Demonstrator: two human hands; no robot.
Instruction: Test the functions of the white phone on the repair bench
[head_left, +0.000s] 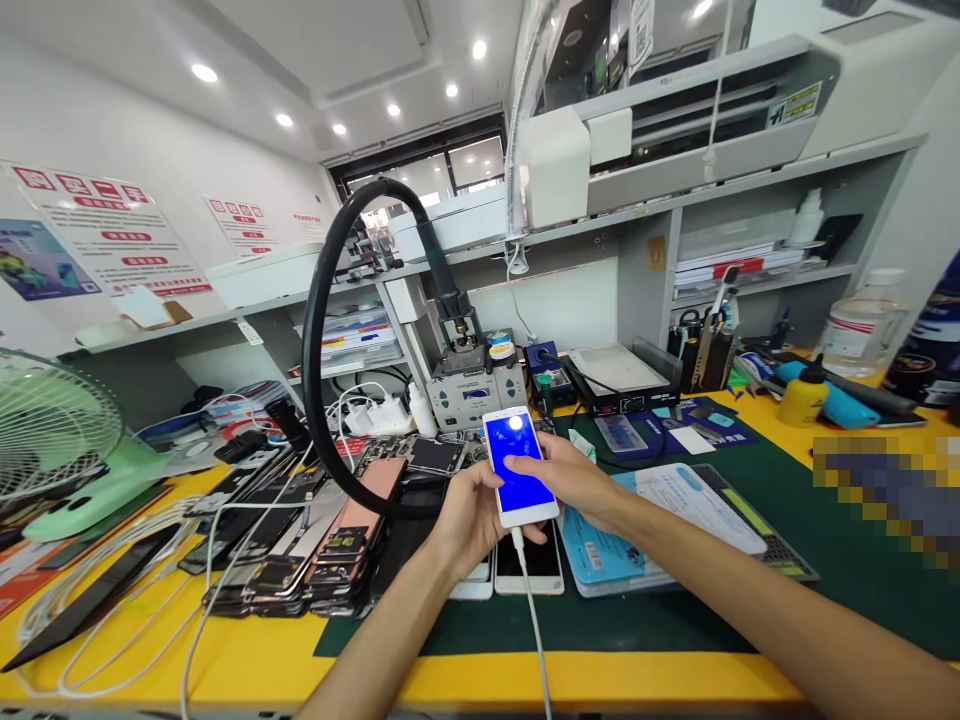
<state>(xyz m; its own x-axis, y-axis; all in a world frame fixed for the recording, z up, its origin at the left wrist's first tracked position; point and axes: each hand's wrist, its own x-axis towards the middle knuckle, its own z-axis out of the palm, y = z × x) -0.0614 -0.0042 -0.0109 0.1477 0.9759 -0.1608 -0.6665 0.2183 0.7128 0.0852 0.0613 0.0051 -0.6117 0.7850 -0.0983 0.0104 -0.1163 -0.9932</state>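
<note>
A white smartphone (525,490) with a lit blue screen is held up over the bench between my two hands. My left hand (469,510) is closed round its left side, thumb at the edge of the screen. From the right, my right hand (574,475) grips the other side, and its thumb lies across the screen. A white charging cable (531,590) is plugged into the phone's lower end and runs down past the table edge. Below the hands, another white-framed phone (529,583) with a dark screen lies on the green mat (847,520).
Stacks of phone parts (345,560) lie to the left, near loose white cables (97,640) and a green fan (82,470). A black hose (315,330) arches beside a hot-air station (476,390). Blue-and-white packets (622,540) are at right; a yellow bottle (802,398) stands farther back.
</note>
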